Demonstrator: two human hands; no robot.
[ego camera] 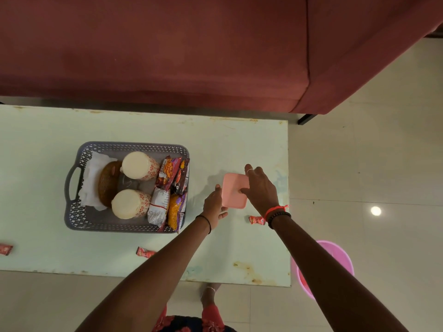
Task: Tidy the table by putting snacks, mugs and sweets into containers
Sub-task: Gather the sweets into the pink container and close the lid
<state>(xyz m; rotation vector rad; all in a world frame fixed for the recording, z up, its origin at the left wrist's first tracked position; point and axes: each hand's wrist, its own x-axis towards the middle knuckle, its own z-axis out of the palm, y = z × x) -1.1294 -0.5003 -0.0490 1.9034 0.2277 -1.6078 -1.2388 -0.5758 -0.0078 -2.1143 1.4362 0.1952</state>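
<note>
— Where was the pink box when you looked through the head camera?

— I saw the pink box (234, 194) sitting on the table (239, 144), caught between both hands. My left hand (214, 204) cupped its near-left side, fingers pressed against the wall. My right hand (260, 188) lay over its right edge, fingers spread, thumb resting on the lid.

— And the rest, counted?

— Left of the left hand stood one grey basket (134, 147). Inside I counted two mugs (140, 165), lying on their sides, and about four snack packets (167, 172) stacked along the wall nearest the hands. Three red sweets were loose: one (256, 220) just beside my right wrist, one (145, 252) by my left forearm, one (5, 249) well off to the left.
</note>
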